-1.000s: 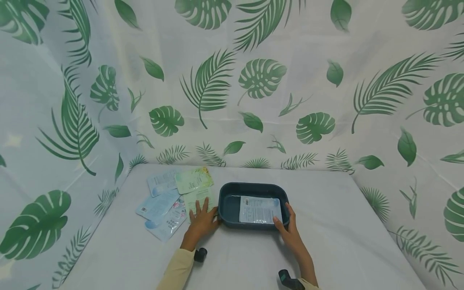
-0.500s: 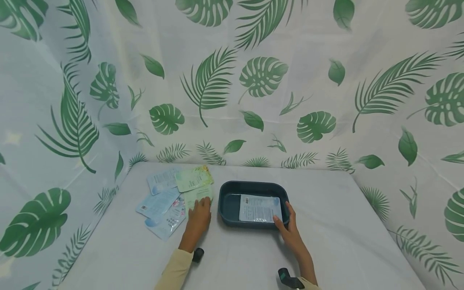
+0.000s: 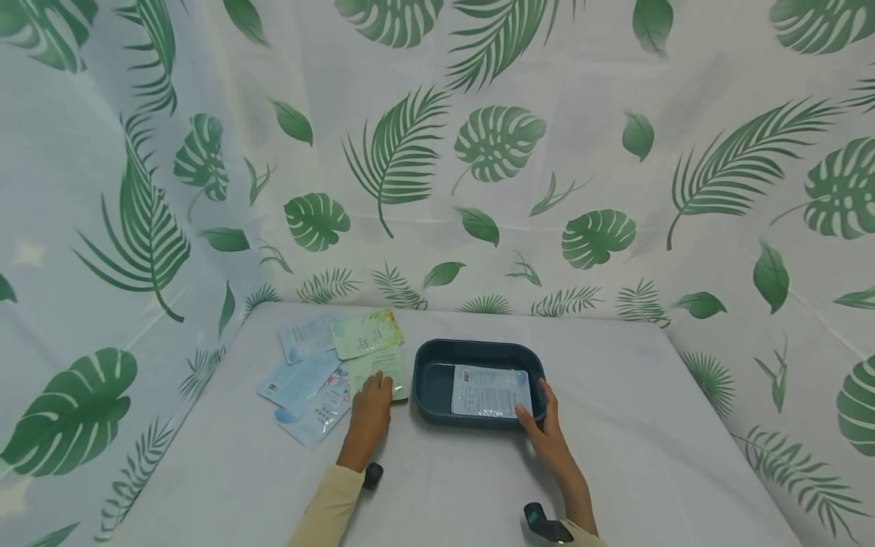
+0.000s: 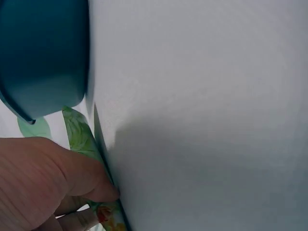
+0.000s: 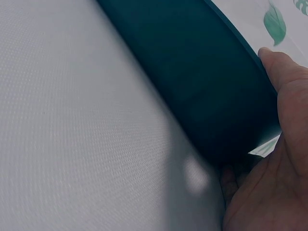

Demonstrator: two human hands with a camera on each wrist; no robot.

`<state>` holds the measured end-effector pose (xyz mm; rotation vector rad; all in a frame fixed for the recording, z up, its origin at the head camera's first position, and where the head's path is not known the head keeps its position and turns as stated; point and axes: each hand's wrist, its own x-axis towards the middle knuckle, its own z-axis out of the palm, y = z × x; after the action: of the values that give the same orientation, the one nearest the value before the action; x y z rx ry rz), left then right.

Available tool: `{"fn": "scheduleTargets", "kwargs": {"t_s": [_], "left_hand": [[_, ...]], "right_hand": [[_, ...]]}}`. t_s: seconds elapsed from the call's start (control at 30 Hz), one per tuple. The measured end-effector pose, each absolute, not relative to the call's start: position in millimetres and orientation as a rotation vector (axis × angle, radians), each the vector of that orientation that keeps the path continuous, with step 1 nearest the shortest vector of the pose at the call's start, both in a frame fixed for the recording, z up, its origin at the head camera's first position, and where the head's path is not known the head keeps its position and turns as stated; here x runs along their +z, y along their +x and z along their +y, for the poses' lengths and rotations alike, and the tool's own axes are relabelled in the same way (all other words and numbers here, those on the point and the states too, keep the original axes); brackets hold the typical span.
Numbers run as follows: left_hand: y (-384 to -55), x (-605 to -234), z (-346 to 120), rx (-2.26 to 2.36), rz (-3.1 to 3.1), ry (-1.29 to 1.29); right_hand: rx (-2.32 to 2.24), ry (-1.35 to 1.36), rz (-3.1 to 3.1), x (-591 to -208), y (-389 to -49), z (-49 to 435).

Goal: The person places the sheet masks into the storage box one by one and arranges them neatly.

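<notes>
My left hand (image 3: pixel 371 410) pinches the near edge of a pale green sheet mask packet (image 3: pixel 383 363), just left of a dark blue tray. In the left wrist view, the thumb lies on one side of the packet (image 4: pixel 79 132) and fingers on the other, its edge tipped up off the cloth. My right hand (image 3: pixel 547 433) holds the tray (image 3: pixel 431 380) at its right front corner, thumb over the rim, fingers along the outer wall. Inside the tray lies a light blue packet (image 3: pixel 491 391), printed side up, toward the right.
Beside the left hand, several flat packets overlap: a yellow-green one (image 3: pixel 367 334), a pale blue one (image 3: pixel 307 339), another blue one (image 3: pixel 298 381) and a flowered one (image 3: pixel 320 410). White cloth (image 3: pixel 615 425) covers the table; a leaf-printed curtain (image 3: pixel 424 175) stands behind it.
My left hand has left the tray's left side, drawn its fingers together and taken hold of the green packet, whose near edge is now raised. The right hand stays on the tray.
</notes>
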<state>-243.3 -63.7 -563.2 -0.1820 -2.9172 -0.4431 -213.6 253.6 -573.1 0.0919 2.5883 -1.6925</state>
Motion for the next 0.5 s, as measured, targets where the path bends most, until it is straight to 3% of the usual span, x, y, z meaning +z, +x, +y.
{"fn": "scheduleTargets", "kwargs": {"t_s": [0.5], "left_hand": [[-241.5, -558.4, -69.1, -0.359, -2.869, -0.147]], "right_hand": [[-1.687, 0.098, 2.572, -570.7, -211.6, 253.1]]}}
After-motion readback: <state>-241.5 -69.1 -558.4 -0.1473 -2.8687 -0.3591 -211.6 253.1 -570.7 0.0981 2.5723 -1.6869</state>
